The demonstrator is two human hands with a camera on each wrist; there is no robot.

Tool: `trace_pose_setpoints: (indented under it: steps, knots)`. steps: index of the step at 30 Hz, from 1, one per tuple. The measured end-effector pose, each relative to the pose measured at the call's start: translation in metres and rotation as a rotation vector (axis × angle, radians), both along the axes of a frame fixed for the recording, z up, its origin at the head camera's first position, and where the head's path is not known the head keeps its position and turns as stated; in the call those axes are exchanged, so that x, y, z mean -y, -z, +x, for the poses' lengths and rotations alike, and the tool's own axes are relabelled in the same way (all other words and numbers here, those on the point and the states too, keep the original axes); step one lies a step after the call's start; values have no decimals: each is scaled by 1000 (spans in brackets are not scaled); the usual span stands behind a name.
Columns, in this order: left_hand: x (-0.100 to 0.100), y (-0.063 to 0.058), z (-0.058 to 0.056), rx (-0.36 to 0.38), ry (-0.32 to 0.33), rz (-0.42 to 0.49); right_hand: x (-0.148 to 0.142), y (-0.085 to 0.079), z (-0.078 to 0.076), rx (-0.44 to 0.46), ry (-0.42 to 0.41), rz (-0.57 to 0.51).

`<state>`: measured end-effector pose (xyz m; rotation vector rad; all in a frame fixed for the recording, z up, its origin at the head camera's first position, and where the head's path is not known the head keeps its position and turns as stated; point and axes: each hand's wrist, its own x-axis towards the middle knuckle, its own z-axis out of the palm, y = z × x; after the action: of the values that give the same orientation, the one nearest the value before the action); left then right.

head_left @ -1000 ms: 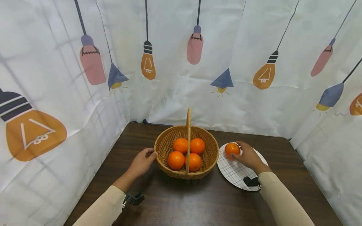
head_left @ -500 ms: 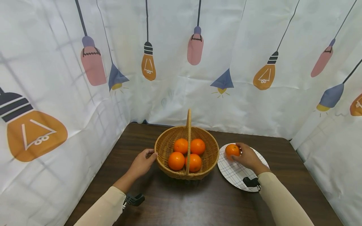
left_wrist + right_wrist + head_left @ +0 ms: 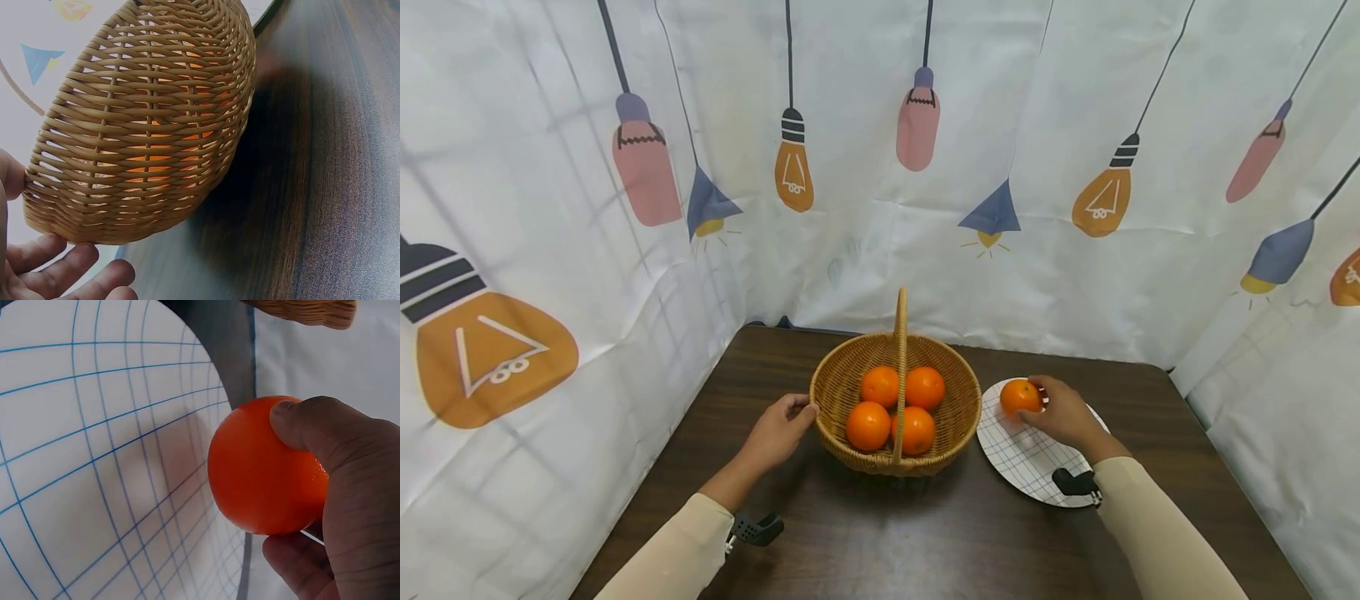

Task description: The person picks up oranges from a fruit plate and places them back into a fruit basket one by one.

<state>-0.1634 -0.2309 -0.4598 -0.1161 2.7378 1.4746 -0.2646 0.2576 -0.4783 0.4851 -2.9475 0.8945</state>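
In the head view, a wicker basket [image 3: 838, 450] with a tall arched handle [image 3: 901, 333] stands mid-table with several oranges [image 3: 867, 426] inside. My left hand [image 3: 781, 432] pinches its left rim; the left wrist view has the thumb on one side of the basket wall [image 3: 144, 119] and the fingers [image 3: 81, 262] at the other. To the right, my right hand [image 3: 1067, 417] holds a single orange [image 3: 1019, 397] over the far left part of a white plate [image 3: 1022, 462]. Thumb and fingers wrap that orange [image 3: 265, 469] in the right wrist view; whether it touches the plate I cannot tell.
The dark wooden table [image 3: 880, 533] reaches back to a white curtain [image 3: 850, 267] printed with lamps and bulbs. Blue grid lines cross the plate, which lies close to the basket's right side. Black straps [image 3: 758, 530] sit on both wrists.
My right hand and the orange it holds have shifted slightly to the right over the plate. The left hand and the basket have stayed where they were.
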Motion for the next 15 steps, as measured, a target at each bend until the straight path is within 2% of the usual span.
trace_pose_setpoints:
  steps: [5, 15]
  knots:
    - [1, 0, 0, -4, 4, -5, 3, -12, 5, 17, -11, 6]
    - [1, 0, 0, 3, 3, 7, 8, -28, 9, -13, -41, -3]
